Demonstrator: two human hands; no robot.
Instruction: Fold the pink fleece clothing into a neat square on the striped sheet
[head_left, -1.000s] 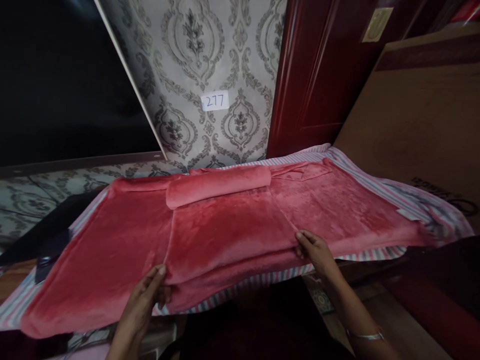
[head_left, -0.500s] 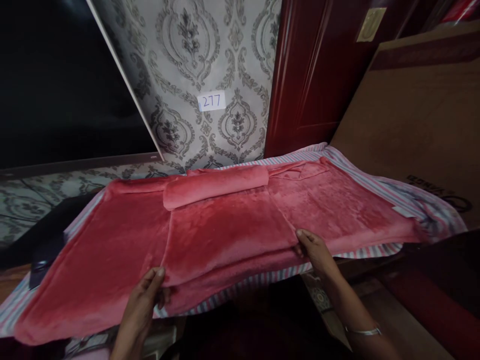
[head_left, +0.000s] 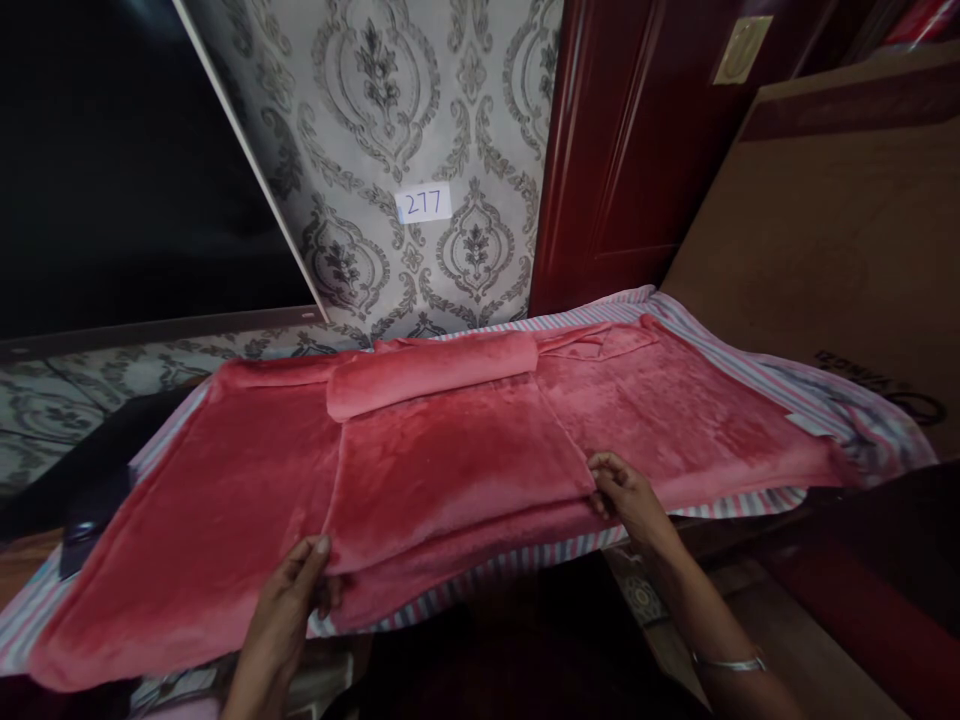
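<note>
A plush coral-pink blanket [head_left: 202,500] lies spread over a striped cloth [head_left: 750,370]. Its middle part is folded into a rectangular panel [head_left: 457,460], with a thick roll [head_left: 435,375] along the far side. My left hand [head_left: 296,580] pinches the near left corner of that panel, thumb on top and fingers beneath. The near right corner is between the thumb and fingers of my right hand [head_left: 619,490]. Below the panel's near edge, another layer of the plush shows. A silver bangle sits on my right wrist.
A large dark screen [head_left: 142,170] stands at the back left against patterned wallpaper. A dark red door [head_left: 622,140] is behind, and a big cardboard box [head_left: 847,230] leans at the right. A paper label [head_left: 423,203] reads 277.
My right thumb and fingers have shifted slightly at the panel's right corner. My left hand and the blanket look nearly unchanged.
</note>
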